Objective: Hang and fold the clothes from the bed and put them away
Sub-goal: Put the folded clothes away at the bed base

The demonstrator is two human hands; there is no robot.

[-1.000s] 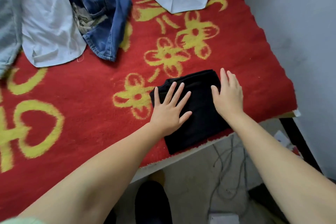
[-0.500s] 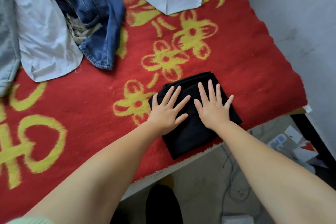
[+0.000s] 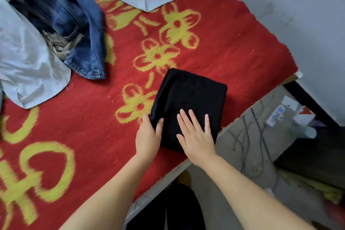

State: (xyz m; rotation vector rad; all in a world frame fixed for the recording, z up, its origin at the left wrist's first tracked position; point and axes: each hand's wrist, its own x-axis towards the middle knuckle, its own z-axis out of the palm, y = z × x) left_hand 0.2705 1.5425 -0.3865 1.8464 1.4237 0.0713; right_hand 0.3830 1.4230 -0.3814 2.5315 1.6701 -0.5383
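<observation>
Folded black garment (image 3: 190,102) sits near the bed's front edge on the red blanket (image 3: 233,46). Left hand (image 3: 148,137) pinches its left edge, thumb on top, fingers tucked under. Right hand (image 3: 197,136) lies flat on it, fingers straight, gripping nothing.

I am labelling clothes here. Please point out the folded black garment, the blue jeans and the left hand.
folded black garment (image 3: 194,91): head view, bare upper middle.
blue jeans (image 3: 61,11): head view, denim middle.
left hand (image 3: 148,136): head view, back of hand.

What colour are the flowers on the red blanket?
Yellow flowers on the red blanket, seen best in the head view.
</observation>
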